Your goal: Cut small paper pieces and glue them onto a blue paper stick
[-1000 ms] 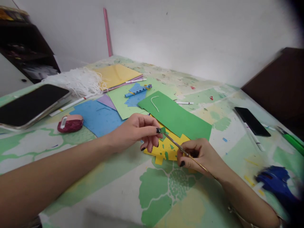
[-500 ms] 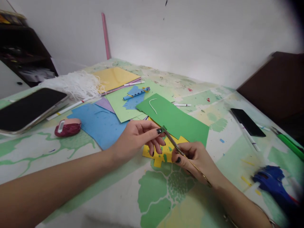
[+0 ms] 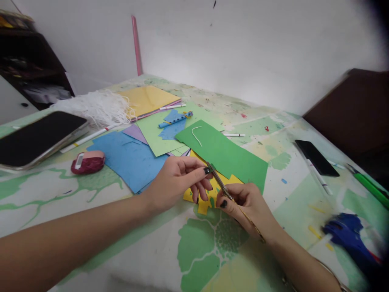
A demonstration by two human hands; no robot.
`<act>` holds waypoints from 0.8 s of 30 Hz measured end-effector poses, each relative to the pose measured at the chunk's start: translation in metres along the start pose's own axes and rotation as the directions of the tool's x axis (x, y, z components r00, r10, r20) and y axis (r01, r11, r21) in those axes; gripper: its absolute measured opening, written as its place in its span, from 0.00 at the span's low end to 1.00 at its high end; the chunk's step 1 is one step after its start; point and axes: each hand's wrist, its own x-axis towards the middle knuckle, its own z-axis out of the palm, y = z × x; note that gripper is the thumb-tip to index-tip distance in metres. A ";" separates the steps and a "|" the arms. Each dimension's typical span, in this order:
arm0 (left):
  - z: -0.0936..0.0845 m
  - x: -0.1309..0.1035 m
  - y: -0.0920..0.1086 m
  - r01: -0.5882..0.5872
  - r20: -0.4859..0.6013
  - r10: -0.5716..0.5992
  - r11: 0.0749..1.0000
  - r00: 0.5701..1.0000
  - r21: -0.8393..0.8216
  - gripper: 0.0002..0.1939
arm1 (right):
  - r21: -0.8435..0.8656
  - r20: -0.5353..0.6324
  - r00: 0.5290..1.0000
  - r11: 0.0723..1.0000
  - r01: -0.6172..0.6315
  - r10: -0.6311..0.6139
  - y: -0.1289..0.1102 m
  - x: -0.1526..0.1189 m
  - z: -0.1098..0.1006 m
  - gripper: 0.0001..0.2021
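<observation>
My left hand (image 3: 179, 178) pinches a small piece of green paper (image 3: 212, 166) between thumb and forefinger, its other fingers curled loosely below. In my right hand (image 3: 249, 205) is a pair of scissors (image 3: 221, 184), with the blades reaching up and left to the green piece at my left fingertips. Whether the blades are apart cannot be made out. Beneath both hands lies a cut yellow sheet (image 3: 203, 207) with green scraps on it. A larger green sheet (image 3: 234, 152) lies just beyond, carrying a curved white string (image 3: 196, 136).
Blue paper (image 3: 127, 158), a rolled blue tube (image 3: 174, 120) and white strings (image 3: 94, 107) lie leftward and behind. A phone (image 3: 39, 138) and maroon object (image 3: 88, 162) are at left. At right are a black slab (image 3: 316, 157), green cutter (image 3: 370, 186) and blue glue gun (image 3: 349, 233).
The scissors and my right hand have shifted slightly left, with the handles a little lower. My left hand keeps its pinch on the green piece, nearly still.
</observation>
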 end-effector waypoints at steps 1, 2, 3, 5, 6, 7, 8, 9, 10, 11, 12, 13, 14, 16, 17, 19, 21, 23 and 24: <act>0.000 0.000 0.000 0.000 -0.006 0.000 1.000 1.000 0.006 0.08 | 0.000 -0.003 1.000 1.000 0.004 -0.004 0.001 0.000 0.000 0.20; 0.001 0.000 0.000 0.000 -0.011 0.001 1.000 1.000 0.012 0.08 | 0.001 -0.004 1.000 1.000 0.007 -0.007 0.001 0.001 0.000 0.20; 0.001 0.000 0.000 -0.001 -0.017 0.001 1.000 1.000 0.017 0.08 | 0.001 -0.006 1.000 1.000 0.011 -0.011 0.002 0.001 0.000 0.20; 0.002 -0.001 0.001 -0.003 -0.030 0.004 1.000 1.000 0.024 0.08 | -0.003 -0.011 1.000 1.000 0.011 -0.011 0.003 0.001 0.001 0.19; 0.002 -0.001 0.001 -0.004 -0.037 0.005 1.000 0.999 0.026 0.08 | -0.008 -0.017 1.000 1.000 0.008 -0.008 0.003 0.001 0.001 0.19; 0.003 -0.001 0.001 -0.004 -0.045 0.005 1.000 0.999 0.028 0.08 | -0.012 -0.023 1.000 1.000 0.004 -0.004 0.004 0.000 0.001 0.19; 0.003 -0.001 0.001 -0.004 -0.053 0.005 1.000 0.999 0.028 0.08 | -0.018 -0.029 1.000 1.000 -0.002 0.001 0.004 0.000 0.002 0.19; 0.004 -0.001 0.001 -0.004 -0.058 0.006 1.000 0.998 0.026 0.08 | -0.024 -0.035 0.999 1.000 -0.008 0.007 0.004 0.000 0.002 0.19; 0.004 -0.001 0.000 -0.005 -0.060 0.007 1.000 0.998 0.023 0.08 | -0.030 -0.042 0.999 0.999 -0.013 0.012 0.004 0.000 0.003 0.19; 0.005 0.000 0.000 -0.008 -0.060 0.009 1.000 0.998 0.019 0.08 | -0.038 -0.049 0.999 0.999 -0.017 0.015 0.004 0.000 0.003 0.20; 0.005 0.000 0.000 -0.010 -0.059 0.011 1.000 0.998 0.015 0.08 | -0.048 -0.058 0.998 0.999 -0.018 0.015 0.004 0.000 0.004 0.21; 0.005 0.000 0.000 -0.012 -0.061 0.013 1.000 0.998 0.012 0.08 | -0.060 -0.067 0.998 0.998 -0.017 0.013 0.004 0.001 0.004 0.21; 0.005 0.000 0.000 -0.012 -0.065 0.012 1.000 0.998 0.010 0.08 | -0.072 -0.074 0.997 0.997 -0.014 0.009 0.004 0.002 0.004 0.22; 0.006 0.000 0.000 -0.008 -0.073 0.009 1.000 0.997 0.009 0.08 | -0.090 -0.083 0.997 0.996 -0.010 0.003 0.004 0.003 0.004 0.22; 0.006 0.000 0.000 -0.006 -0.075 0.007 1.000 0.997 0.010 0.08 | -0.095 -0.087 0.996 0.995 -0.013 0.004 0.004 0.003 0.005 0.22; 0.006 0.000 -0.001 -0.004 -0.073 0.005 1.000 0.997 0.013 0.08 | -0.097 -0.091 0.996 0.995 -0.019 0.010 0.005 0.003 0.005 0.22; 0.006 -0.001 -0.001 -0.006 -0.074 0.007 1.000 0.997 0.013 0.08 | -0.095 -0.095 0.995 0.995 -0.023 0.014 0.005 0.003 0.004 0.22; 0.006 -0.001 -0.001 -0.008 -0.076 0.009 1.000 0.997 0.010 0.08 | -0.088 -0.096 0.995 0.996 -0.030 0.022 0.006 0.002 0.005 0.22; 0.006 -0.001 -0.001 -0.008 -0.076 0.008 1.000 0.997 0.008 0.08 | -0.082 -0.099 0.995 0.996 -0.035 0.027 0.006 0.002 0.005 0.22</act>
